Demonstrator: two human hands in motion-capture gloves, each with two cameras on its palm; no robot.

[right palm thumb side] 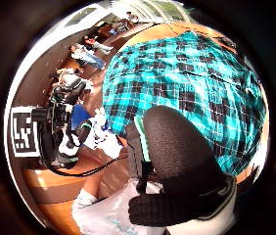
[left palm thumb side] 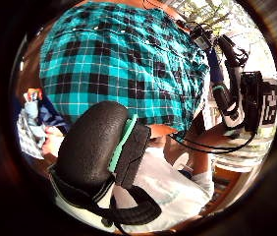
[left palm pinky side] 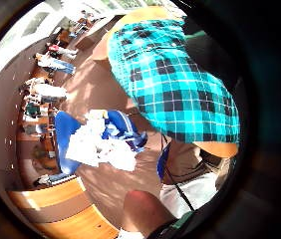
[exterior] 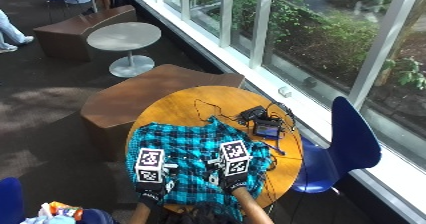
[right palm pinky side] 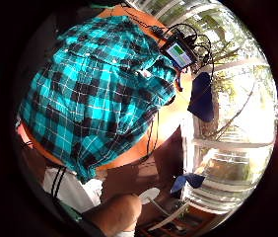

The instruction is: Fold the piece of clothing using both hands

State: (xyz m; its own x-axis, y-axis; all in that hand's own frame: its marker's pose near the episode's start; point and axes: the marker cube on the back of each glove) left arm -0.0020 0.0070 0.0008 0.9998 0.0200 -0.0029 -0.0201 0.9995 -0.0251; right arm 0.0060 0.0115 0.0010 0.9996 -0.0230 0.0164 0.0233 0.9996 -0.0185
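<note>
A teal and black plaid shirt (exterior: 193, 159) lies spread on the round wooden table (exterior: 180, 106), with its lower part hanging over the near edge. My left hand (exterior: 152, 184) hovers above the shirt's left near part. My right hand (exterior: 231, 176) hovers above its right middle. Both palm cameras look down on the shirt (left palm pinky side: 175, 84) (right palm pinky side: 94, 94) from some height, with no cloth between the fingers. The left thumb (left palm thumb side: 94, 147) and the right thumb (right palm thumb side: 177, 147) stick out free over the plaid shirt (left palm thumb side: 124, 59) (right palm thumb side: 187, 83).
A small screen device with black cables (exterior: 266, 126) lies on the table's far right part, just beyond the shirt. A blue chair (exterior: 343, 144) stands at the right, a brown bench (exterior: 133, 101) at the left. Windows run behind.
</note>
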